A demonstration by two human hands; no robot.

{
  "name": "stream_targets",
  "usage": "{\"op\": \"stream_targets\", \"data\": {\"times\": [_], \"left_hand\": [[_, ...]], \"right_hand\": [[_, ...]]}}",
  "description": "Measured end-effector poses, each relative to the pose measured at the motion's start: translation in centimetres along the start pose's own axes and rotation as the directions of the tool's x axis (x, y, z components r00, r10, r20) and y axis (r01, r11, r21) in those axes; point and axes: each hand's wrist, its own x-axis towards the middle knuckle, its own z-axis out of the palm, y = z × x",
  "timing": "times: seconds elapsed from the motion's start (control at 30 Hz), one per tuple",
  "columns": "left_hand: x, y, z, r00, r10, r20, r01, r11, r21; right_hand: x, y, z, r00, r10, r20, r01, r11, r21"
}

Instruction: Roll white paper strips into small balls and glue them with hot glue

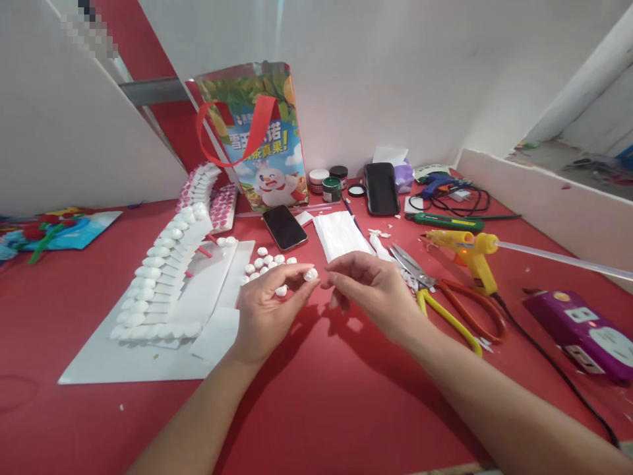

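Observation:
Between its thumb and forefinger my left hand pinches a small white rosette. Just to the right, my right hand has its thumb and forefinger pressed together, close to the rosette but apart from it; anything in that pinch is too small to make out. Several similar white rosettes lie beyond my left hand. A stack of white tissue-like sheets rests behind both hands. On the left, a curved white paper structure edged with white rosettes stands on a white board.
Scissors with red and yellow handles lie right of my right hand. Beyond are a yellow glue gun, a purple power strip and a green cutter. A phone, paint jars and a printed bag sit behind.

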Motion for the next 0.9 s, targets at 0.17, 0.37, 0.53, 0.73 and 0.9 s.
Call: {"op": "stream_targets", "data": {"times": [0.17,0.37,0.53,0.73,0.9], "left_hand": [[-0.2,0.3,0.7,0.996,-0.080,0.031,0.082,0.993,-0.089],[-0.5,0.4,1.3,0.988,-0.073,0.135,0.085,0.993,-0.084],[-0.6,0.3,1.3,0.978,-0.118,0.172,0.142,0.980,-0.136],[-0.6,0.4,1.4,0.976,-0.154,0.152,0.181,0.966,-0.185],[-0.9,0.1,1.6,0.985,-0.140,0.106,0.158,0.969,-0.187]], "right_hand": [[0.2,1.1,0.6,0.999,-0.036,-0.022,0.037,0.999,0.032],[0.6,1.5,0.4,0.998,-0.032,-0.061,0.034,0.999,0.031],[0.6,1.2,0.2,0.998,-0.038,-0.042,0.039,0.999,0.027],[0.6,1.4,0.2,0.998,-0.056,-0.037,0.057,0.998,0.010],[0.8,2.1,0.6,0.996,-0.068,-0.057,0.070,0.997,0.040]]}}
